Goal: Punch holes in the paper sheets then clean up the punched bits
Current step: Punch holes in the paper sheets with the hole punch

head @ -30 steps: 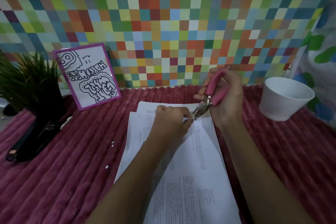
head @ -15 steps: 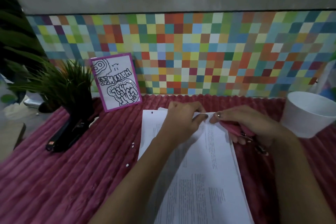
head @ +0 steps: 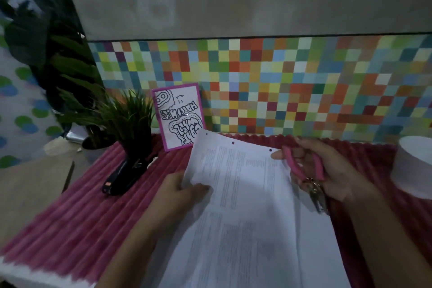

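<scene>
Left hand (head: pixel 177 192) pinches paper sheet (head: pixel 245 182), right hand (head: pixel 336 170) grips punch (head: pixel 293 163).

We judged this a home desk corner arranged for paperwork and craft, not a commercial office. The work surface was draped in a pink ribbed plush cloth (head: pixel 77 224). From ten to two o'clock ran a wall band of small multicoloured squares (head: pixel 280 82) beneath plain grey wall. At eleven o'clock we noted a small potted grass plant (head: pixel 126 119), a hand-drawn doodle card (head: pixel 178 117) with a purple border leaning on that band, and a black stapler (head: pixel 117 180). A larger leafy plant (head: pixel 46 42) and spotted fabric (head: pixel 16 105) stood at nine to ten o'clock. A white cup (head: pixel 413 170) sat at three o'clock. Printed sheets (head: pixel 245 217) and a pink-handled punch (head: pixel 318 167) at centre confirmed desk use.
</scene>
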A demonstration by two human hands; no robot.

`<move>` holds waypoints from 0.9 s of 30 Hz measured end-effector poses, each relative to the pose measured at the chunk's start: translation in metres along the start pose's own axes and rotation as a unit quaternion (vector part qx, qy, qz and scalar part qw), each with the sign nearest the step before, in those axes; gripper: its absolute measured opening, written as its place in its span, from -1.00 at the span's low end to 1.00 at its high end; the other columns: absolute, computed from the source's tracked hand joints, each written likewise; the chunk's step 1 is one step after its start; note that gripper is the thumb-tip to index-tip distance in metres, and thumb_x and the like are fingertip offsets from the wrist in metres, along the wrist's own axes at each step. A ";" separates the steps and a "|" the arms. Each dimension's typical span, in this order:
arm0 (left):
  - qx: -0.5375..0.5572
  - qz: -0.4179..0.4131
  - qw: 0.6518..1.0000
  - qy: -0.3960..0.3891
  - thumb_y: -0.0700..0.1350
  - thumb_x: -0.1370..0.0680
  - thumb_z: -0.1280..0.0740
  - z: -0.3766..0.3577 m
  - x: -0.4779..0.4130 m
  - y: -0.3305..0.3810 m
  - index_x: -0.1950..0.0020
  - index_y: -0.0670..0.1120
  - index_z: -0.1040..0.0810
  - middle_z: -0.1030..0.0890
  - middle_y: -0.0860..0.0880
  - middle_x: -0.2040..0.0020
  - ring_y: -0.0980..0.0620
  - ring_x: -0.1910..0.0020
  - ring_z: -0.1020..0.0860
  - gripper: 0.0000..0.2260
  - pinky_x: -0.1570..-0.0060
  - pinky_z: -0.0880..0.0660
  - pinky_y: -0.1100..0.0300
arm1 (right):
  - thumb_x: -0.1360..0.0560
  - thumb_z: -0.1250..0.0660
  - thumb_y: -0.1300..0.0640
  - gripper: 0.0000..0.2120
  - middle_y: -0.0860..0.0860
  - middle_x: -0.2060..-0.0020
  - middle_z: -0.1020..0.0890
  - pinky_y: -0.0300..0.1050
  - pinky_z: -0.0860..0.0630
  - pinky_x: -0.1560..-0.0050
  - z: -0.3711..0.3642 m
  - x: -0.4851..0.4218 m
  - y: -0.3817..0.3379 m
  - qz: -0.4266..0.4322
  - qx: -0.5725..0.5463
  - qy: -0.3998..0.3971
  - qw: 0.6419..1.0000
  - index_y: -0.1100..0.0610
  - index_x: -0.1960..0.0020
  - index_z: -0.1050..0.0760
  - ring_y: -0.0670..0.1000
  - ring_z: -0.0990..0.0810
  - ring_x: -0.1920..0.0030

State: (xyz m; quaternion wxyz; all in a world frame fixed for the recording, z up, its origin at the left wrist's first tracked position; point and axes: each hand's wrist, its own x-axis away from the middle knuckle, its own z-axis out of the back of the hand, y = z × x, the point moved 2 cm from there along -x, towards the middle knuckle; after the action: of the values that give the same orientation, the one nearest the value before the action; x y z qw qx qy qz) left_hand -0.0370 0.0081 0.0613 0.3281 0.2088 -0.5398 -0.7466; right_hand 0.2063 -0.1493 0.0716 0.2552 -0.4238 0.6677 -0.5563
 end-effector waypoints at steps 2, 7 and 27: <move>-0.021 0.020 0.999 0.031 -0.25 -0.45 -0.41 0.033 -0.015 -0.008 0.06 -0.20 -0.65 -0.72 -0.17 0.17 -0.11 0.21 -0.70 -0.91 0.20 -0.62 0.00 | -0.44 -0.33 -0.07 -0.54 0.18 0.04 -0.71 -0.21 -0.41 0.61 -0.029 -0.015 0.004 -0.047 0.011 -0.003 0.999 0.32 -0.06 -0.58 0.02 -0.45 0.60; -0.177 0.061 0.976 0.110 -0.23 -0.44 -0.41 0.096 -0.062 -0.038 0.00 -0.10 -0.52 -0.61 -0.07 0.15 0.02 0.28 -0.55 -0.83 0.32 -0.45 0.17 | -0.44 -0.38 -0.13 -0.53 0.19 -0.11 -0.65 -0.16 -0.48 0.47 -0.093 -0.058 0.018 -0.093 0.043 -0.002 0.995 0.25 -0.12 -0.51 0.04 -0.51 0.50; -0.411 0.008 0.889 0.200 -0.23 -0.49 -0.24 0.083 -0.100 -0.073 -0.15 -0.15 -0.47 -0.58 -0.19 -0.05 -0.24 -0.02 -0.57 -0.76 0.08 -0.49 -0.03 | -0.41 -0.37 -0.26 -0.38 0.20 -0.09 -0.64 -0.18 -0.46 0.51 -0.065 -0.074 0.001 -0.106 0.068 0.067 0.990 0.28 -0.14 -0.60 0.03 -0.54 0.42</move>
State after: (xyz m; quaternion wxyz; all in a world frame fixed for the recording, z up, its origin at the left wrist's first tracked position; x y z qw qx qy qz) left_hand -0.0419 0.1500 0.0155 0.4918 0.1957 -0.1090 -0.8414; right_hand 0.1906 -0.0520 0.0770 0.1780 -0.4356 0.5951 -0.6515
